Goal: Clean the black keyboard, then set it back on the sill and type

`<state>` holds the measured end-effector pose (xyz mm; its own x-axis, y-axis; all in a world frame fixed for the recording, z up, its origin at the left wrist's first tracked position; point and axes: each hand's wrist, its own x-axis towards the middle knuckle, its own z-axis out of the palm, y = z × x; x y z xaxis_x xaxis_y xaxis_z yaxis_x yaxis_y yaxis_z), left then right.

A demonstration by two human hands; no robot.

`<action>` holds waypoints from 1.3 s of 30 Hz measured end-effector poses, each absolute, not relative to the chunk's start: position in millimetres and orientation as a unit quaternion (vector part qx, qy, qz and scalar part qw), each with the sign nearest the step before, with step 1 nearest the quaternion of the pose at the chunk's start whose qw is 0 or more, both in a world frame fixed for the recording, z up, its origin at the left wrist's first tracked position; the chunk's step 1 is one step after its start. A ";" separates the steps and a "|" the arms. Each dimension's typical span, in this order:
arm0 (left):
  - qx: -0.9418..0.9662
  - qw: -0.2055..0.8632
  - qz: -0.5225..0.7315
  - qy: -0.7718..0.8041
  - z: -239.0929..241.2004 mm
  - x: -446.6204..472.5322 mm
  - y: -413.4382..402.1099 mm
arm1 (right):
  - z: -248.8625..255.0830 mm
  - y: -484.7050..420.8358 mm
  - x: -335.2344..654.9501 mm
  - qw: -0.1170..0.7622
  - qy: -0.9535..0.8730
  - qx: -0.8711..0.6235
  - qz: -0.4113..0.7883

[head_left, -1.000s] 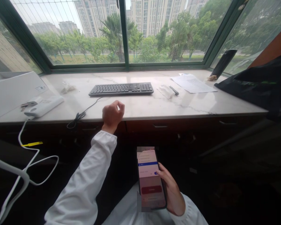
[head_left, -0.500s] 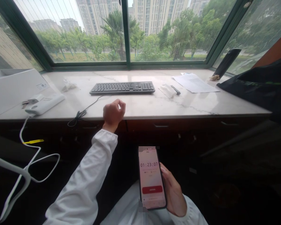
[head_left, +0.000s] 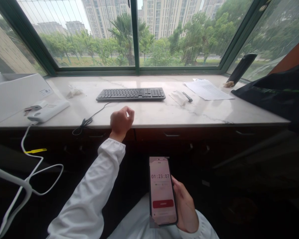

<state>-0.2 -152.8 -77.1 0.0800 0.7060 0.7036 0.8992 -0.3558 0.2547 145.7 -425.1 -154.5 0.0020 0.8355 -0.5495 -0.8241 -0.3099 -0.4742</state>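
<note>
My left hand (head_left: 121,120) rests at the front edge of the marble counter, curled into a loose fist. Counter shows through a small gap between its thumb and index finger, and I see nothing held there. Just beyond it lies a black keyboard (head_left: 131,94), its cable running left to a tied bundle (head_left: 84,123). Low over my lap, my right hand (head_left: 186,205) grips a smartphone (head_left: 162,191) along its right edge. The lit screen reads 01:23:07 above a red button. The fingers behind the phone are hidden.
A white power strip (head_left: 48,112) with a plug stands left beside a white box (head_left: 17,96); its cord hangs down with a yellow tag (head_left: 36,150). Rightward on the counter (head_left: 149,114) are crumpled tissue (head_left: 178,98), a small dark clipper-like item (head_left: 187,96), papers (head_left: 208,89) and a black bag (head_left: 271,91).
The phone and right hand sit slightly lower and to the right in view. The whole scene has shifted a few pixels down. My left hand keeps its pose on the counter edge.
</note>
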 end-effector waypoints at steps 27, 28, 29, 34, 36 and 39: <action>-0.725 0.113 -0.393 -0.554 -77.7 0.0 -152.8 | -162.8 -421.4 152.9 0.581 0.042 -0.236 0.778; -0.726 0.114 -0.395 -0.552 -77.6 0.1 -152.9 | -163.9 -421.7 152.6 0.583 0.046 -0.235 0.776; -0.726 0.115 -0.396 -0.550 -77.5 0.1 -153.0 | -164.9 -422.0 152.3 0.583 0.049 -0.237 0.775; -0.727 0.114 -0.393 -0.551 -77.4 0.2 -153.4 | -168.5 -422.4 151.5 0.569 0.026 -0.277 0.774; -0.727 0.115 -0.391 -0.552 -77.5 0.2 -153.4 | -169.3 -422.0 151.0 0.566 0.019 -0.289 0.772; -0.725 0.118 -0.390 -0.555 -77.8 0.1 -153.3 | -168.8 -421.4 149.9 0.563 0.021 -0.294 0.772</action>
